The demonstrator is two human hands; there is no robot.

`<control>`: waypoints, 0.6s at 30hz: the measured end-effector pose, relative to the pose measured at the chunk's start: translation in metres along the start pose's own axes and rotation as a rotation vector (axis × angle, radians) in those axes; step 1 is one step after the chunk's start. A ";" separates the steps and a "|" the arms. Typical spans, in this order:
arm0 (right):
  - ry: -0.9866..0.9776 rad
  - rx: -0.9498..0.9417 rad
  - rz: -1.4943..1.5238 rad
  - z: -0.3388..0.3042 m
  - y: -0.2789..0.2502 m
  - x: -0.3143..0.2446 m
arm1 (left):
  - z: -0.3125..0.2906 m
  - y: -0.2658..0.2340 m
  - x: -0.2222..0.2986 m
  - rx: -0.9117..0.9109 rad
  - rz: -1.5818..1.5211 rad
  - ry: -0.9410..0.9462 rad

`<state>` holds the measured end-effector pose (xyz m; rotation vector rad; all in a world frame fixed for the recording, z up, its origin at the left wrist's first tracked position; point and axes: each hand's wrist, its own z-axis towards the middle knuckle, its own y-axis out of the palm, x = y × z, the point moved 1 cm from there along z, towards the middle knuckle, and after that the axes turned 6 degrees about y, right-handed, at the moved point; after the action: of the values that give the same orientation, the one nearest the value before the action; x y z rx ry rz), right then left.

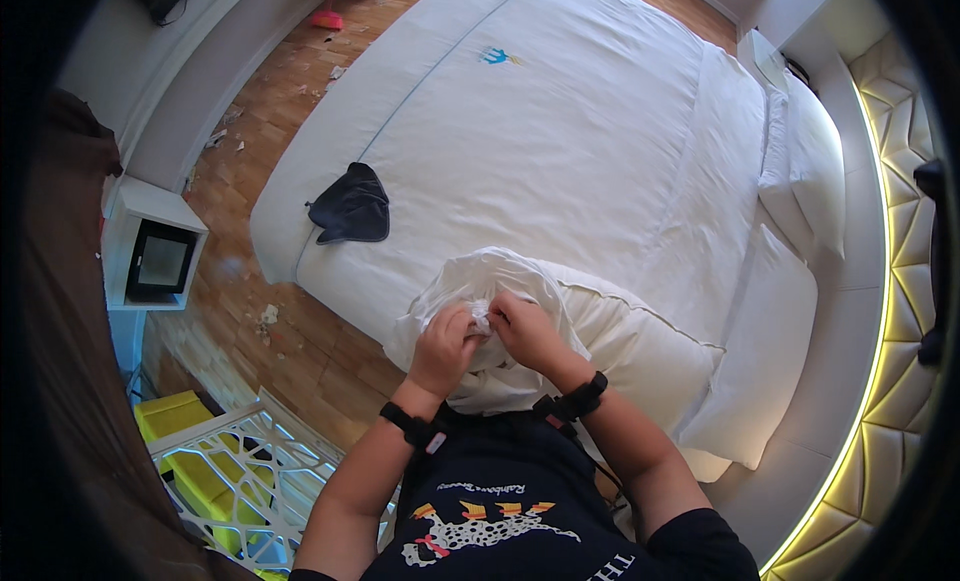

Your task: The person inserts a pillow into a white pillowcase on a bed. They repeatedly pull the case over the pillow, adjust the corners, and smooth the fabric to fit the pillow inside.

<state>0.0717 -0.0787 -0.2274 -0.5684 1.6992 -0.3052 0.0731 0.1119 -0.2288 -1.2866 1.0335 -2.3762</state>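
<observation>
Nearest the lens is your dark navy T-shirt with a spotted animal print [480,481], and a black strap with a small box sits at your left wrist [410,425], a similar one at your right wrist [572,401]. Just beyond your shirt, your left hand [443,351] and right hand [530,335] meet close together at the middle of a thin, bunched white cloth [505,265]; each grip is pinching a gathered part of it between thumb and fingers, though the exact fingertip contact is partly hidden by folds. That cloth lies heaped in a loose ring around your hands, at the near edge of the bed, against your waist. Touching it on your right is a plump cream padded piece with a corded seam [640,331], and past that lies a flat white pillow [765,351]. Low on your left stand a white lattice panel [255,459] and something bright yellow [190,461] behind it. Farther ahead, a dark grey fabric piece [355,209] rests on the wide white-covered bed [570,131], near a thin blue line. To your left, pale scraps [268,316] dot the brown wooden floor [320,356] near a white box-shaped cabinet with a dark front [118,251]; across the bed, more white pillows [815,156] lean toward the beige quilted headboard [895,196].
</observation>
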 end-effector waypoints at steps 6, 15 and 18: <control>-0.287 0.178 -0.147 0.048 0.024 0.013 | -0.002 0.021 -0.073 0.115 -0.015 -0.176; -0.002 0.186 -0.146 0.130 0.039 0.047 | 0.060 0.062 -0.145 0.187 -0.045 -0.292; 0.045 0.190 -0.164 0.152 0.045 0.060 | 0.076 0.068 -0.166 0.107 -0.017 -0.329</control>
<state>0.2032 -0.0560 -0.3317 -0.5638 1.6479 -0.5951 0.2232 0.1127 -0.3527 -1.5802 0.7891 -2.1015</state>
